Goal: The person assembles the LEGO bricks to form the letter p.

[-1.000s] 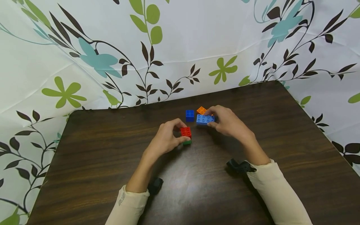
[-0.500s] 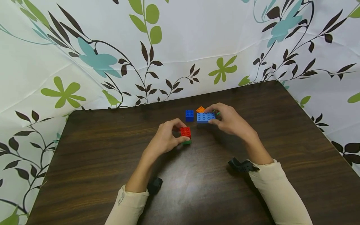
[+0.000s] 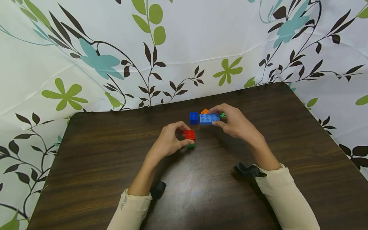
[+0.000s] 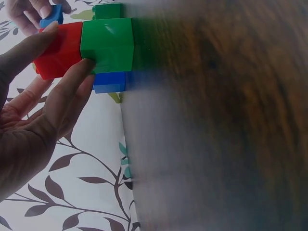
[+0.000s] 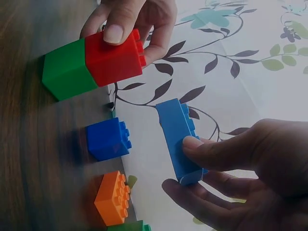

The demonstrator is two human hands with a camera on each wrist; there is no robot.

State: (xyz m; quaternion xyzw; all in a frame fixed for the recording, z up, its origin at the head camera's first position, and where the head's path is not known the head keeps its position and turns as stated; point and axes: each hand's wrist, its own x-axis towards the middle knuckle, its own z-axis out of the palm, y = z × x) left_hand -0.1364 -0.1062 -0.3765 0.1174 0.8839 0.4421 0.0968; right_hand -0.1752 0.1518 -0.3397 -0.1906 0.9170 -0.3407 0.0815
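Fingers and thumb of my left hand (image 3: 166,142) grip a red brick (image 3: 189,134), which sits on top of a green brick (image 5: 67,72) standing on the table. To the right, my right hand (image 3: 235,123) pinches a long light blue brick (image 5: 174,139) between thumb and fingers. In the right wrist view this brick hangs off the table, apart from the red and green stack. A small dark blue brick (image 3: 194,118) stands on the table behind the stack.
Behind the light blue brick lie an orange brick (image 5: 109,198) and another green brick (image 3: 223,115), both partly hidden in the head view. The dark wooden table (image 3: 95,169) ends at a leaf-patterned cloth (image 3: 184,64). Black wrist devices sit at both cuffs.
My right hand has moved slightly away from me with the light blue brick, uncovering part of the rear green brick. My left hand has kept its place on the red brick.
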